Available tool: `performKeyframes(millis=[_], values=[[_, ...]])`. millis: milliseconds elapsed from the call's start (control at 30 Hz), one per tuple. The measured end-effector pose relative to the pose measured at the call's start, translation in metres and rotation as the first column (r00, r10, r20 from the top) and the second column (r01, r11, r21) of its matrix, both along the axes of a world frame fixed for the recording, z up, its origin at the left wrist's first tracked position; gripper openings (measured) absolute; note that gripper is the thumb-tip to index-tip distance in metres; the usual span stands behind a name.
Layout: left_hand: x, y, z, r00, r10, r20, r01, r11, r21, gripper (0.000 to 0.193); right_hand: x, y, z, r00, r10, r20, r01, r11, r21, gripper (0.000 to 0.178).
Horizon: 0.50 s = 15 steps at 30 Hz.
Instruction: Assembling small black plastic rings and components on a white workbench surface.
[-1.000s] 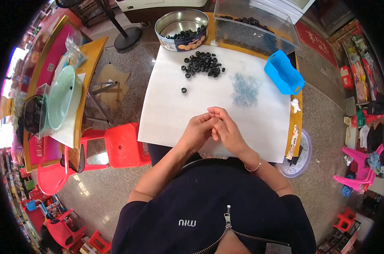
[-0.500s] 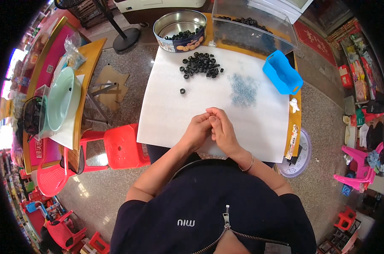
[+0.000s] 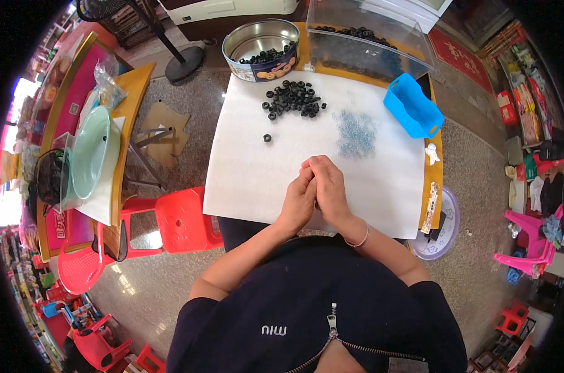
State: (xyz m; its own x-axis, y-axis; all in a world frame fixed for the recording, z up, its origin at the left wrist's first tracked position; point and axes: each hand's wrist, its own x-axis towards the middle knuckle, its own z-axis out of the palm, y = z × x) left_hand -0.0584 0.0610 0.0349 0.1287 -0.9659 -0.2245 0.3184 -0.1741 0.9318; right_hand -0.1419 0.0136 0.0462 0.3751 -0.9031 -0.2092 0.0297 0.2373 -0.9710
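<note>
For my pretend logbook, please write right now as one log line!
left hand: pressed against right hand; held: cannot tell; white sheet: black pile, lone black piece, blue specks; blue basket: sheet's far right corner

Yellow table, white sheet, black parts, blue basket, 1 tin

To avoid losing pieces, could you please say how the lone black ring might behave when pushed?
Being small, the black ring is probably light. Its round outline suggests it could roll on edge across the flat-looking white sheet.
</note>
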Motion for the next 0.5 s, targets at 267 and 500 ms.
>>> performKeyframes(millis=[267,500], values=[[-0.001,-0.001,-0.019,1.000,0.022,0.011,-0.022,1.000,0.011,0.021,0.005,0.003,-0.019,0.994,-0.108,-0.006,0.106,0.979,-0.174,0.028],[0.026,-0.002,0.006,0.926,0.000,-0.378,0.052,0.990,0.128,0.031,-0.014,0.001,-0.003,0.994,0.107,0.010,-0.102,0.969,-0.223,0.025]])
